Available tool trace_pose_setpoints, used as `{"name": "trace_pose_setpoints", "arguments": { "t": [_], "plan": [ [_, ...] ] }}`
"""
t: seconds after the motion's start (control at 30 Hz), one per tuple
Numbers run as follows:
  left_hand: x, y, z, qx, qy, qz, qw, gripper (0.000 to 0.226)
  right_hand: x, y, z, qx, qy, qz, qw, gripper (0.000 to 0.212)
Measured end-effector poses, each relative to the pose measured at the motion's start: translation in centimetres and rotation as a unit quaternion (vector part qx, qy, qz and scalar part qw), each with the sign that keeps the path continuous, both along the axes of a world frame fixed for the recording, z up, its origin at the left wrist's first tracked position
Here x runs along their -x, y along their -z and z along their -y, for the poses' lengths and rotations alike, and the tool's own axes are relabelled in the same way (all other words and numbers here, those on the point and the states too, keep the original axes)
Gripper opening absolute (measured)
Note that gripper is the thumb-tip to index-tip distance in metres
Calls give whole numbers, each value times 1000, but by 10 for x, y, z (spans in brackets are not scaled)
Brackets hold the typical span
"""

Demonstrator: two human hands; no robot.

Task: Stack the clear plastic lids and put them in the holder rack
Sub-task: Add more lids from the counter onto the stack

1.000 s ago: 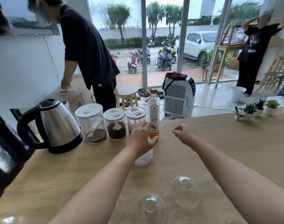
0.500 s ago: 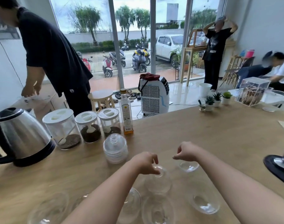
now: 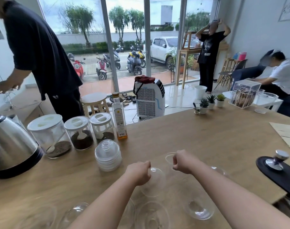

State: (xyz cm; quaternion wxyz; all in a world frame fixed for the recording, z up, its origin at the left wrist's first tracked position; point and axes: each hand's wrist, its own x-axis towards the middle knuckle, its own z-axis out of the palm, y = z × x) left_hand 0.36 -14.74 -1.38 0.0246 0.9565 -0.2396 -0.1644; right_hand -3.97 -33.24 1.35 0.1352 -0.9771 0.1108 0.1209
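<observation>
A stack of clear dome lids (image 3: pixel 107 156) stands on the wooden table (image 3: pixel 207 138), in front of the jars. Several loose clear lids lie near the front edge, among them one at the right (image 3: pixel 198 208) and one in the middle (image 3: pixel 151 215). My left hand (image 3: pixel 138 173) is curled, its fingertips pinching the top of a loose lid (image 3: pixel 155 182). To its right, my right hand (image 3: pixel 182 161) is curled with its fingertips at the rim of another lid (image 3: pixel 169 158). I see no holder rack.
A steel kettle (image 3: pixel 12 146), three white-capped jars (image 3: pixel 81 131) and a bottle (image 3: pixel 119 119) line the table's left back. A tamper on a black mat (image 3: pixel 276 162) is at the right; small plants (image 3: pixel 210 101) and a clear box (image 3: pixel 245 93) are far right. Three people stand or sit beyond.
My left hand has left the lid stack and come back toward me. Both hands now sit at loose lids in front of the stack.
</observation>
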Motion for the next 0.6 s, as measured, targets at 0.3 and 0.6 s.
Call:
{"name": "trace_pose_setpoints", "arguments": {
  "t": [0.3,0.6],
  "plan": [
    [-10,-32,-9,115,-67,-102,986,49,-27,-27,15,-37,8,74,997,22],
    [-47,-95,-46,281,-159,-118,939,55,-52,-76,-12,-133,20,217,967,25]
  ]
}}
